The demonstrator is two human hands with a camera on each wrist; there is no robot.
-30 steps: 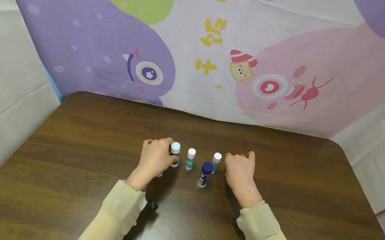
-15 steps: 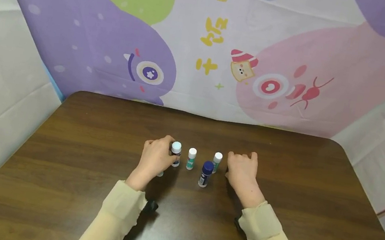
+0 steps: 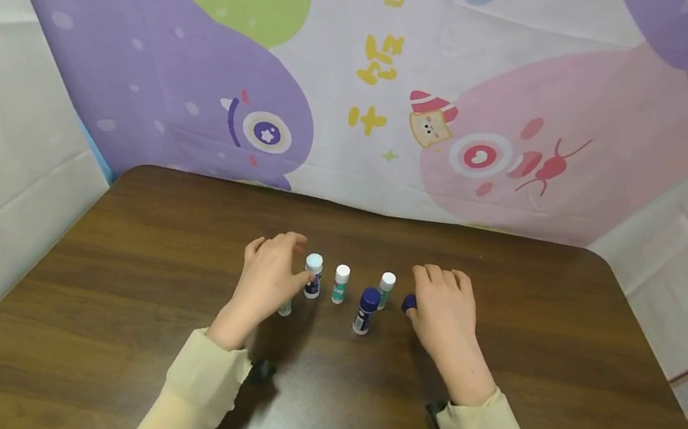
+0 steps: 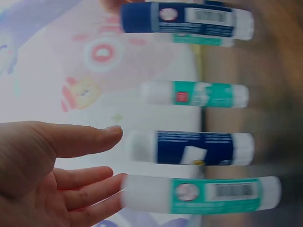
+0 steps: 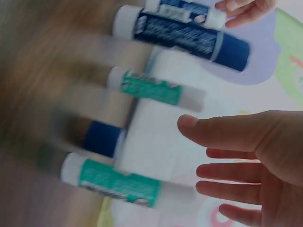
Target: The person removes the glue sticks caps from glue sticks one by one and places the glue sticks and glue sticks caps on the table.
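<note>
My left hand (image 3: 268, 274) is spread beside a navy glue stick (image 3: 312, 282) with a pale cap, thumb near its cap and a gap showing in the left wrist view. A green glue stick (image 4: 215, 195) stands partly hidden behind this hand in the head view. My right hand (image 3: 446, 308) has its fingers extended, beside a short dark blue cap (image 3: 408, 303) on the table. Another green glue stick (image 5: 118, 183), hidden by that hand in the head view, stands past the cap in the right wrist view.
Between the hands stand a white-capped green glue stick (image 3: 340, 286), a blue-capped navy glue stick (image 3: 365, 314) and, just behind the latter, another green glue stick (image 3: 386, 289). All are upright on the brown table (image 3: 329, 405). A cartoon-printed cloth (image 3: 350, 171) hangs at its far edge.
My left fingers have opened away from the pale-capped navy glue stick. My right hand has unfolded and drawn a little to the right, leaving the dark blue cap in sight. The glue sticks stand where they were.
</note>
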